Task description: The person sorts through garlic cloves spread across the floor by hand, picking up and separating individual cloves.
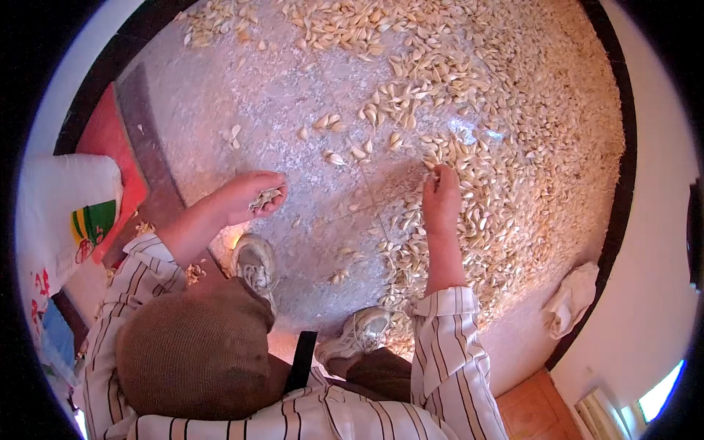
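Note:
My left hand is held over the bare-looking part of the floor, its fingers curled around several pale garlic cloves. To the right, my right hand reaches down at the edge of the spread garlic cloves. Its fingertips are pinched together among them, and what they hold, if anything, is hidden. A few loose cloves lie on the floor between my two hands.
The dusty floor has skin flakes on it. My shoes stand near the cloves. At left is a white printed sack beside a red surface. A pale cloth lies by the dark wall skirting at right.

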Tool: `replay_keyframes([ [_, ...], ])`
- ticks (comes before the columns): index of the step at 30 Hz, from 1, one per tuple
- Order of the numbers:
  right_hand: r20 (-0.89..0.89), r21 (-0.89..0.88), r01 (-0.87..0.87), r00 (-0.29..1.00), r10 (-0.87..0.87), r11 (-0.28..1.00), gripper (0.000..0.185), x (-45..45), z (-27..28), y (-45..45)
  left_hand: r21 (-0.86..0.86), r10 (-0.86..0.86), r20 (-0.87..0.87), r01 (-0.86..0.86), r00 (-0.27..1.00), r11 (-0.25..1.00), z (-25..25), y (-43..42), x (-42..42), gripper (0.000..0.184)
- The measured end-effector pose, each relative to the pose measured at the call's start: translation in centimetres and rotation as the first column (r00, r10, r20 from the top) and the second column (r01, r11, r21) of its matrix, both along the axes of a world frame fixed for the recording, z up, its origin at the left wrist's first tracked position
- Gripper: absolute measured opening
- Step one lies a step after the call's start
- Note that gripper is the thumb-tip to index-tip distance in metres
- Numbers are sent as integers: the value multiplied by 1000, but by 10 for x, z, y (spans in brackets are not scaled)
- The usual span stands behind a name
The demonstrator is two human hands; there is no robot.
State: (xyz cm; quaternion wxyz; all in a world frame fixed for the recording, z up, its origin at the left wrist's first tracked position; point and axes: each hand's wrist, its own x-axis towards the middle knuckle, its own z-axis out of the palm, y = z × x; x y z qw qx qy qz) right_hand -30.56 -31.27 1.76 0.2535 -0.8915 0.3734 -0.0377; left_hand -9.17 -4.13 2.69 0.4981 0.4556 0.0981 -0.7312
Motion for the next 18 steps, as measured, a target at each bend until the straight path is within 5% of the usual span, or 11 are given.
replay_keyframes([
  [4, -37, 144, 142, 990, -138, 979, 14, 6, 16, 12, 55, -4, 4, 3, 1000, 998, -2, -1, 0, 26],
  [6, -27, 106, 134, 991, -132, 985, 16, 2, 8, 14, -39, -4, -36, 2, 999, 999, -7, 1, 2, 25],
  [9, -64, 85, 134, 990, -129, 987, 15, 8, 13, 23, 44, 11, -31, -10, 999, 999, -5, 0, 3, 25],
  [12, 122, -158, -145, 979, 165, 977, 15, 24, 14, 45, 76, 15, -14, -14, 1000, 997, -4, 0, 1, 25],
  [14, 127, -12, -448, 886, 446, 894, 14, 30, 6, 76, 83, 12, -27, -10, 1000, 996, -3, -1, 1, 25],
  [17, 286, 205, -656, 750, 597, 726, 16, 40, -1, 136, 83, 37, -71, -31, 997, 996, -5, -2, 0, 25],
  [18, 297, 132, -693, 710, 638, 709, 15, 43, -3, 150, 77, 62, -103, -54, 993, 996, -7, -2, 1, 26],
])
